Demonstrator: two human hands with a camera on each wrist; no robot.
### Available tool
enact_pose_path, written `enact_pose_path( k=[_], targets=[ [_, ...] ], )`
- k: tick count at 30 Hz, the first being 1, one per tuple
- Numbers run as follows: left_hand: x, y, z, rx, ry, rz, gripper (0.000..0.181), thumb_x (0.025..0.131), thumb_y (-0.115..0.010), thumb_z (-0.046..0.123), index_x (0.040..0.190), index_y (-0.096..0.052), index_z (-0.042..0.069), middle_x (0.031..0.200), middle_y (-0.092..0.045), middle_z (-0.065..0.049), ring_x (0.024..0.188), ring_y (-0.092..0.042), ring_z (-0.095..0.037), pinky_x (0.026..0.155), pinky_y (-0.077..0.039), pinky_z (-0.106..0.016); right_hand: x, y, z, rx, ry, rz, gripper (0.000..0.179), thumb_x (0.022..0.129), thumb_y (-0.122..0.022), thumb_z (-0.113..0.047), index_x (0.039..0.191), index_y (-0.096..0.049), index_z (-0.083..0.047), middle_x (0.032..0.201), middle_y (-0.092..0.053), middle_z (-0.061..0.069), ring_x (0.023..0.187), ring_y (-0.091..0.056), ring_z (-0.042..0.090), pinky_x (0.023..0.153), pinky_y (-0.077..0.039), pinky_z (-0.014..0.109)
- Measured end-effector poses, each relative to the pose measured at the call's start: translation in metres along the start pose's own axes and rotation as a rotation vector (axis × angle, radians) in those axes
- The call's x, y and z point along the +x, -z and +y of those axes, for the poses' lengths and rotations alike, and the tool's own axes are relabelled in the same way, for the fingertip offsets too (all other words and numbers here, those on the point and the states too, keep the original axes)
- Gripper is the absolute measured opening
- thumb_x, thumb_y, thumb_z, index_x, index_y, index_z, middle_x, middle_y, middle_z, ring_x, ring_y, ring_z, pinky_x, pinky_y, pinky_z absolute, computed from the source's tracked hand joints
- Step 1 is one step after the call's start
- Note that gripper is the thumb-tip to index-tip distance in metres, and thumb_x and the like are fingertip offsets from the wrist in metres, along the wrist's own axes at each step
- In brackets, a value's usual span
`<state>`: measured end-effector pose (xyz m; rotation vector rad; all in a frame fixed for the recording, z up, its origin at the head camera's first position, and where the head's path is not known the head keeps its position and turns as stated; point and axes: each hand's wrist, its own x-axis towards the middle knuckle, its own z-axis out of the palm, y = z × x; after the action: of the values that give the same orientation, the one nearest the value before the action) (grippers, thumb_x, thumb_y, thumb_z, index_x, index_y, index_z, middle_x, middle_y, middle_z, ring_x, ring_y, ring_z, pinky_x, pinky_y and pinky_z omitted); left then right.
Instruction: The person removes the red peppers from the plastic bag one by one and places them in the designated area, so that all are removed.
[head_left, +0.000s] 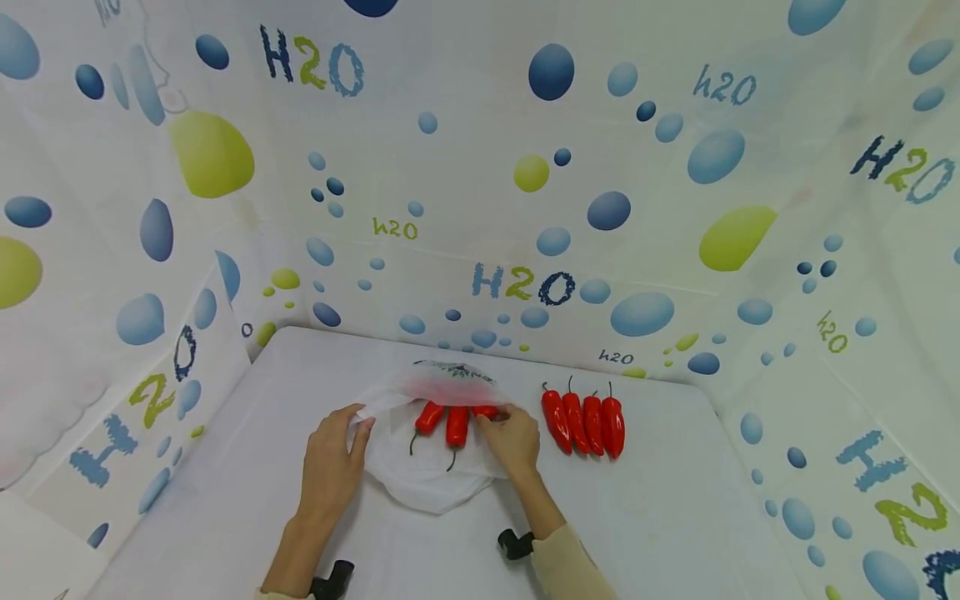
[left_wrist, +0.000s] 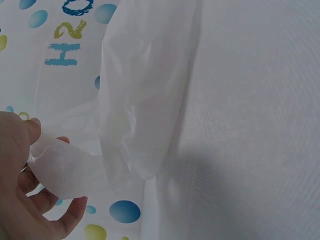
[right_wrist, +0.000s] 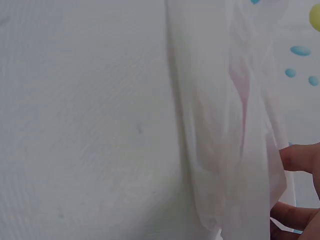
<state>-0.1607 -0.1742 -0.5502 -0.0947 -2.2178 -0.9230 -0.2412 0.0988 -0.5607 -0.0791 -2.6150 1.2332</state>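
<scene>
Left grip and right grip hold a bag showing 3 red peppers near 4 others.

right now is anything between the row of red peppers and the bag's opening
Yes: the right hand, pinching the white bag, stands between the bag's opening and the row of red peppers; only tabletop shows between hand and row.

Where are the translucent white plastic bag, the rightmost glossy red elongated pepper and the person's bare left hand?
Translucent white plastic bag (head_left: pixel 431 492): head view, bare near edge.
Rightmost glossy red elongated pepper (head_left: pixel 612 428): head view, middle of its body.
Bare left hand (head_left: pixel 328 456): head view, back of the hand.
</scene>
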Motion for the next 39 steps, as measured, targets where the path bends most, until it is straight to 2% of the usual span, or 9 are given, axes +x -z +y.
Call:
enact_pose_path(
  k=[10, 20, 32, 39],
  targets=[
    [0.0, -0.001, 0.0, 0.0, -0.002, 0.013, 0.032, 0.092, -0.079, 0.005, 0.12, -0.067, -0.004, 0.109, -0.071, -0.023, 0.102, -0.066, -0.045, 0.087, -0.049, -0.061, -0.009, 0.015, -0.013, 0.093, -0.015, -0.024, 0.031, 0.089, -0.083, -0.032, 0.108, -0.08, -0.007, 0.089, -0.076, 0.002, 0.081, -0.067, 0.018, 0.066, -0.056, 0.03],
    [-0.001, -0.001, 0.0, -0.004, -0.003, 0.002, 0.032, 0.093, -0.078, 0.005, 0.121, -0.066, -0.004, 0.109, -0.071, -0.023, 0.102, -0.066, -0.045, 0.088, -0.05, -0.06, -0.02, 0.031, -0.019, 0.158, -0.003, -0.023, 0.03, 0.088, -0.084, -0.031, 0.107, -0.081, -0.009, 0.089, -0.075, 0.001, 0.075, -0.065, 0.016, 0.063, -0.055, 0.031],
    [-0.001, -0.001, 0.0, -0.001, -0.006, 0.004, 0.031, 0.094, -0.077, 0.007, 0.12, -0.066, -0.005, 0.109, -0.071, -0.024, 0.103, -0.066, -0.046, 0.088, -0.051, -0.06, -0.035, 0.045, -0.018, 0.178, 0.011, -0.044, 0.032, 0.088, -0.085, -0.033, 0.108, -0.081, -0.008, 0.09, -0.076, 0.002, 0.074, -0.067, 0.016, 0.059, -0.056, 0.028],
    [0.0, -0.002, 0.002, -0.003, -0.015, 0.007, 0.031, 0.094, -0.077, 0.007, 0.12, -0.066, -0.004, 0.11, -0.071, -0.024, 0.103, -0.066, -0.047, 0.087, -0.051, -0.06, -0.043, 0.052, -0.016, 0.184, 0.029, -0.022, 0.031, 0.087, -0.085, -0.033, 0.108, -0.081, -0.009, 0.089, -0.076, 0.001, 0.073, -0.066, 0.015, 0.061, -0.056, 0.029]
  ],
)
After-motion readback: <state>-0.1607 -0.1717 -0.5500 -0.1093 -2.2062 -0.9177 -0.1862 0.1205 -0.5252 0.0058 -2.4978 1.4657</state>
